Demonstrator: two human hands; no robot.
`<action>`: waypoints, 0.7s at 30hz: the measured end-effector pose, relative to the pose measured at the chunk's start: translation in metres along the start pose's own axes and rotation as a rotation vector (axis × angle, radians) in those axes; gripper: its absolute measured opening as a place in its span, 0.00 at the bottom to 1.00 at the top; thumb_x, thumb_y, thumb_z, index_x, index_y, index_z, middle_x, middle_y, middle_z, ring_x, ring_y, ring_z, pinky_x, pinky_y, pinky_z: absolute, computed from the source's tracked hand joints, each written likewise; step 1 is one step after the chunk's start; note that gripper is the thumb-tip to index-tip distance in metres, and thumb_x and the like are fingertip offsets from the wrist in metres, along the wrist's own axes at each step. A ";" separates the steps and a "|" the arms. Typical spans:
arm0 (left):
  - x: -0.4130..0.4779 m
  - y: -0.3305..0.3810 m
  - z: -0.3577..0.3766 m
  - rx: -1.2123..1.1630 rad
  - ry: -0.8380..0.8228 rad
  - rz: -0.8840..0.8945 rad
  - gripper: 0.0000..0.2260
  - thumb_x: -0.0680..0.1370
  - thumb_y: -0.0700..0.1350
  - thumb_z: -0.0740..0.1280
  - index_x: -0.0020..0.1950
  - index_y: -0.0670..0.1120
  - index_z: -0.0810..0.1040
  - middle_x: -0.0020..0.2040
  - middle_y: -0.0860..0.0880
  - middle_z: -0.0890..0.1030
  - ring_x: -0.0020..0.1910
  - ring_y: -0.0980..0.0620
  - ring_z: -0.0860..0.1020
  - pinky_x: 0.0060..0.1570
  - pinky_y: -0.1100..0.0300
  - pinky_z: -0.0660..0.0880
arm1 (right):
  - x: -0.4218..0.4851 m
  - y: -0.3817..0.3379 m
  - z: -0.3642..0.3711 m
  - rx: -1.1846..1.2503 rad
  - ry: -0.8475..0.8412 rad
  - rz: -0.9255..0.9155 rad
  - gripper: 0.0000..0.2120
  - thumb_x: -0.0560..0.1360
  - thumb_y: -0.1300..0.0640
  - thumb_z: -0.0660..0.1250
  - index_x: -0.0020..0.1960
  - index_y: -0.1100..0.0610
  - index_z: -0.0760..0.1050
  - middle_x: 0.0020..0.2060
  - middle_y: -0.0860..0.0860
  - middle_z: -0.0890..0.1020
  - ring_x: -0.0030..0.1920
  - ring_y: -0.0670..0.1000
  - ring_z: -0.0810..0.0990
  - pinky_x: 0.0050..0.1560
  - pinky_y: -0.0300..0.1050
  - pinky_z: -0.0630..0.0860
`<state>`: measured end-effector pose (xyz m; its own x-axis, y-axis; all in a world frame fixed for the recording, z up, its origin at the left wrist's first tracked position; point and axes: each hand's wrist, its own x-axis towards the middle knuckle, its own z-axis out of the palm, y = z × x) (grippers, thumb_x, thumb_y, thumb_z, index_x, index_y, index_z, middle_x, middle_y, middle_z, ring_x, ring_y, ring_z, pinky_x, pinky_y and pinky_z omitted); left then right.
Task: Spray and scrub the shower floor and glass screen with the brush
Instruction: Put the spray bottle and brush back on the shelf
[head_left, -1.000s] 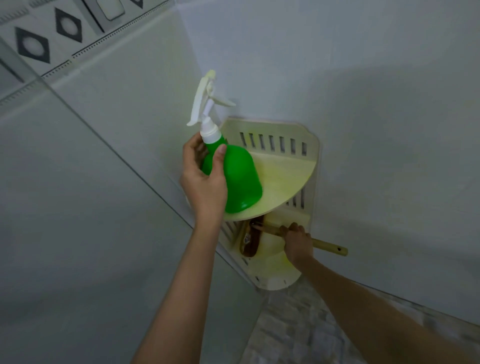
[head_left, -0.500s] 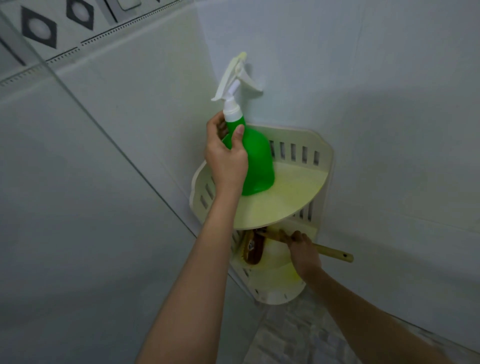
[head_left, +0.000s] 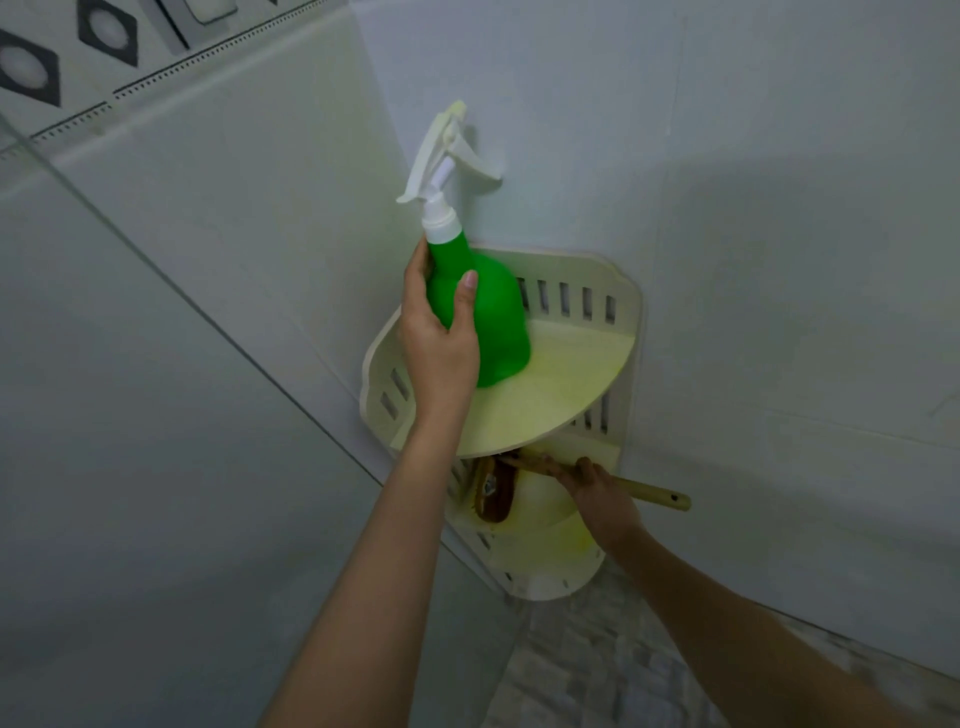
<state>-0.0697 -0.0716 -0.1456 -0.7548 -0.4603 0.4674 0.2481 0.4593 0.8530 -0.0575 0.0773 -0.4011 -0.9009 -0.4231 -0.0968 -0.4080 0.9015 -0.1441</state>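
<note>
A green spray bottle (head_left: 491, 317) with a white trigger head stands on the upper tier of a cream corner shelf (head_left: 566, 384). My left hand (head_left: 441, 338) is wrapped around the bottle's neck and shoulder. On the lower tier lies a scrub brush (head_left: 493, 488) with a brown head and a wooden handle that sticks out to the right. My right hand (head_left: 597, 493) is closed on the middle of that handle. The brush head is partly hidden under the upper tier.
The glass screen (head_left: 156, 415) fills the left side, its edge running diagonally down to the shelf. White wall tiles (head_left: 779, 260) are behind and to the right. Patterned shower floor (head_left: 597, 675) shows below the shelf. A patterned border tile strip (head_left: 62, 78) runs across the top left.
The view has shifted so the shelf sits lower and farther right. My left hand stays around the bottle on the upper tier; my right hand keeps hold of the brush handle.
</note>
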 end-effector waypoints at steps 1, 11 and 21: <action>0.001 0.000 -0.001 0.002 -0.003 -0.007 0.23 0.83 0.46 0.66 0.77 0.45 0.67 0.70 0.50 0.75 0.62 0.65 0.71 0.56 0.78 0.68 | -0.002 0.000 -0.004 -0.008 -0.006 -0.009 0.45 0.52 0.68 0.81 0.67 0.49 0.75 0.39 0.58 0.78 0.30 0.56 0.79 0.20 0.44 0.73; -0.010 0.002 -0.017 0.067 -0.070 -0.075 0.25 0.83 0.50 0.65 0.79 0.48 0.66 0.74 0.50 0.73 0.70 0.55 0.71 0.69 0.56 0.71 | -0.024 0.011 -0.020 -0.063 -0.129 -0.037 0.36 0.80 0.65 0.54 0.78 0.49 0.35 0.76 0.62 0.50 0.76 0.60 0.51 0.74 0.59 0.47; -0.063 0.043 -0.045 0.007 -0.129 -0.268 0.19 0.85 0.48 0.60 0.75 0.46 0.70 0.73 0.48 0.74 0.70 0.52 0.72 0.69 0.59 0.68 | -0.105 0.032 -0.100 0.041 -0.054 0.140 0.28 0.83 0.53 0.50 0.79 0.56 0.42 0.78 0.56 0.50 0.77 0.54 0.50 0.75 0.53 0.50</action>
<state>0.0155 -0.0570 -0.1284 -0.8637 -0.4660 0.1921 0.0257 0.3398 0.9401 0.0088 0.1596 -0.2973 -0.9388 -0.2986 -0.1717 -0.2714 0.9482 -0.1650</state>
